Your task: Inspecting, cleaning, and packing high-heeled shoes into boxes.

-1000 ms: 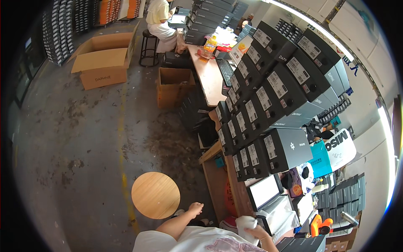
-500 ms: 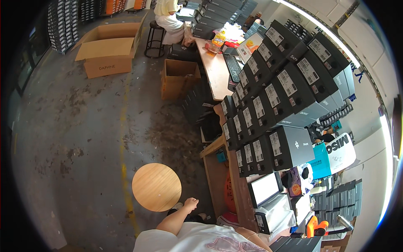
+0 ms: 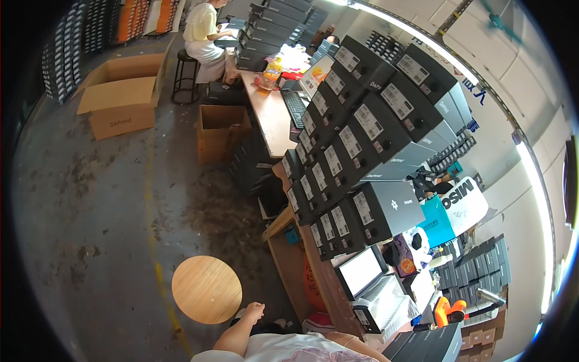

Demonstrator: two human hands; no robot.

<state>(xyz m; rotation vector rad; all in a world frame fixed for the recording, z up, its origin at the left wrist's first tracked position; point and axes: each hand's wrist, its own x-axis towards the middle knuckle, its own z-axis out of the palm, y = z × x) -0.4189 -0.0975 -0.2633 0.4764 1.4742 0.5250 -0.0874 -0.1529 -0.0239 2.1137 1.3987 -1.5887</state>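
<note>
Left hand (image 3: 253,312) hangs loose at the bottom of the view, fingers lightly curled, holding nothing, just beside the round wooden stool (image 3: 207,288). The right hand (hidden below the frame) I cannot tell. To the right, the wooden counter (image 3: 301,271) carries an open laptop (image 3: 362,273) and tall stacks of dark shoe boxes (image 3: 356,157). Far back, another person (image 3: 202,36) sits near open cardboard cartons (image 3: 120,96).

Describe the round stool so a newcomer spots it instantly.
Start at the long workbench stacked with dark boxes, then drop to the concrete floor at its near end. The round stool stands there, just ahead of the left hand: the only pale wooden disc among square cardboard cartons.
</note>
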